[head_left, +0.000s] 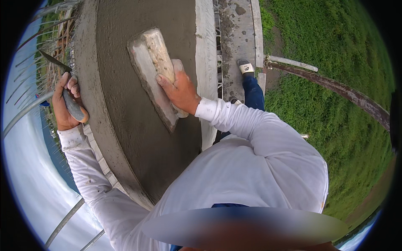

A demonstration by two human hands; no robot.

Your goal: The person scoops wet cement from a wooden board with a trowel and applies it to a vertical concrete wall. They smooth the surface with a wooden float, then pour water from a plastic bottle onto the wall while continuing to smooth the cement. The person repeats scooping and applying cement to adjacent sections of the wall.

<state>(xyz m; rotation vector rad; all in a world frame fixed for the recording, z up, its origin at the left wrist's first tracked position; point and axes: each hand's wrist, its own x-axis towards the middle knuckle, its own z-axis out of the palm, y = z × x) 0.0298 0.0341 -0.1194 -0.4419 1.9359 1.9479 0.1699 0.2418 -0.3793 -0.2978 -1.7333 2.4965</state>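
My right hand (182,90) is closed around the raised grip of a long, cement-smeared plastering float (144,75). The float lies slantwise on a broad strip of wet grey cement (115,79), its thumb-side edge against the smooth surface. At the far left, my left hand (63,106) is wrapped round the handle of a pointed trowel (56,62). The trowel's dark blade points up and to the left, apart from the cement, beside the outer edge of the wall. Part of the float's underside and the fingers under its grip are hidden.
Concrete edges (206,50) border the cement on both sides. To the right runs a narrow, stained walkway (238,37), where my shoe (245,67) rests. Beyond it are grass (318,37) and a rusty pole (339,88). Rebar and metal pipes (27,109) stand at the left.
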